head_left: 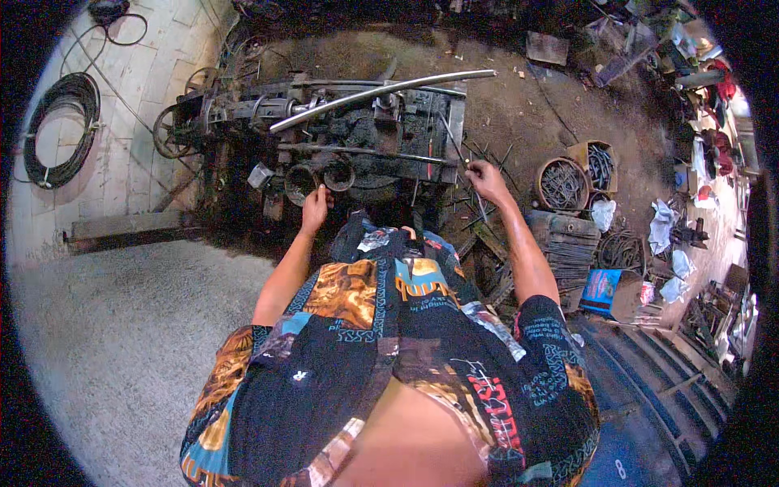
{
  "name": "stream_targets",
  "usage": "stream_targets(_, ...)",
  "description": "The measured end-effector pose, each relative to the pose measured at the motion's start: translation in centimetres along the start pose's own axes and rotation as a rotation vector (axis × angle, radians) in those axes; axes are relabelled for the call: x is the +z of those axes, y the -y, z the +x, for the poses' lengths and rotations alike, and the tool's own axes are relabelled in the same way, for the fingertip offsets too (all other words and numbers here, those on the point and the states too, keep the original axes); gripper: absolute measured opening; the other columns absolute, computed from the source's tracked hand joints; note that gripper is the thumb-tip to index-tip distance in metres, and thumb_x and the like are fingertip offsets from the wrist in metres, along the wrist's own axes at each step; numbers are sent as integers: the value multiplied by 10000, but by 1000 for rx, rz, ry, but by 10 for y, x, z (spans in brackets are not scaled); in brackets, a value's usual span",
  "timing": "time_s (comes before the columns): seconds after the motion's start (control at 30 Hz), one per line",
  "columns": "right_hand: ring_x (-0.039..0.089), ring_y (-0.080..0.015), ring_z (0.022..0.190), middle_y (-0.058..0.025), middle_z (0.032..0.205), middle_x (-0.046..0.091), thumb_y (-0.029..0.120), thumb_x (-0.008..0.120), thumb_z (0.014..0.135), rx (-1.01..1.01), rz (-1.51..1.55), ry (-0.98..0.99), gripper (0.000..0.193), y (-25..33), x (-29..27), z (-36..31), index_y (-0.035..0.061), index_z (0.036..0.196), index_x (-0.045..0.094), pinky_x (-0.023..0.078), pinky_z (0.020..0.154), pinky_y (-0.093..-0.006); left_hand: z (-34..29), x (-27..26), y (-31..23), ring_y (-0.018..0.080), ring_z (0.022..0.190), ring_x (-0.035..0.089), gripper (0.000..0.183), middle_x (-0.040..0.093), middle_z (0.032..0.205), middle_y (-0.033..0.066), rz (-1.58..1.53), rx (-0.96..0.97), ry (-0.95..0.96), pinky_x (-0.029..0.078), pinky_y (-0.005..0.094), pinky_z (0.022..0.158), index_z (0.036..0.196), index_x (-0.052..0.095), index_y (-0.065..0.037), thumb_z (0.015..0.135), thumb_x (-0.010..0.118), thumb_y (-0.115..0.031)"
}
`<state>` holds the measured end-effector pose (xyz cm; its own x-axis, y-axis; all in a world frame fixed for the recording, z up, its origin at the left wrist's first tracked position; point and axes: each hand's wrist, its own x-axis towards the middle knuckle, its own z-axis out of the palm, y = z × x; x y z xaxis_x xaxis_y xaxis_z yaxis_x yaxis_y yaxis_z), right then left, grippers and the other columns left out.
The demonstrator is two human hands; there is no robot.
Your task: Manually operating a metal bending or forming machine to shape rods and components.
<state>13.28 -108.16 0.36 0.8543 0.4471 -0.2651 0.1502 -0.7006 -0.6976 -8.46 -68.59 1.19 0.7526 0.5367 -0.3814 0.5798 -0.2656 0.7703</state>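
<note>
In front of me stands a dark, greasy machine like a lathe, with a bright metal bar slanting over its top. My right hand is closed around a thin metal rod at the machine's right end. My left hand is at the near side, its fingers drawn together beside the rim of a round can. Whatever those fingers grip, if anything, is too small to make out. A second round can sits just right of the first.
Several loose rods lie on the floor right of the machine. Beyond them are a round tub of metal parts, a box of parts and stacked dark bars. A wheel stands at the machine's left; a cable coil lies farther left.
</note>
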Motion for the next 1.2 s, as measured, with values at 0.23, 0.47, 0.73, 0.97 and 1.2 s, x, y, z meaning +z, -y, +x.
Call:
stream_targets(0.23, 601, -270, 918, -158, 977, 626, 256, 652, 787, -80, 206, -231, 336, 52, -28, -24, -7, 992, 607, 452, 829, -342, 26, 28, -15, 149, 619, 601, 485, 625, 702, 86, 21, 42, 52, 468, 294, 601, 854, 595, 45, 927, 416, -401)
stream_targets(0.47, 590, -265, 946, -158, 999, 623, 277, 638, 800, -97, 333, -354, 353, 73, -52, -20, -2, 1015, 605, 440, 858, -344, 38, 52, -33, 119, 570, 548, 445, 585, 664, 52, -182, 38, 138, 443, 256, 538, 838, 576, 19, 926, 439, -395)
stream_targets(0.73, 602, -265, 940, -165, 999, 628, 282, 646, 794, -105, 349, -435, 364, 98, -67, -13, -11, 1006, 612, 464, 831, -345, 45, 61, -7, 111, 572, 538, 438, 588, 663, 64, -234, 23, 138, 437, 253, 541, 828, 574, 18, 933, 431, -383)
stream_targets(0.97, 608, -260, 912, -157, 974, 633, 258, 638, 807, -96, 432, -397, 337, 116, -83, -11, -9, 1011, 608, 465, 820, -341, 42, 62, -8, 130, 583, 567, 482, 597, 668, 72, -140, 45, 124, 453, 268, 564, 863, 583, 35, 932, 407, -409)
stream_targets(1.2, 599, -215, 911, -132, 983, 629, 233, 638, 813, -249, 349, -526, 301, 113, -77, 8, -2, 999, 608, 462, 802, -322, 34, 55, -6, 144, 590, 581, 484, 617, 691, 94, -96, 20, 110, 466, 275, 572, 875, 582, 49, 936, 395, -394)
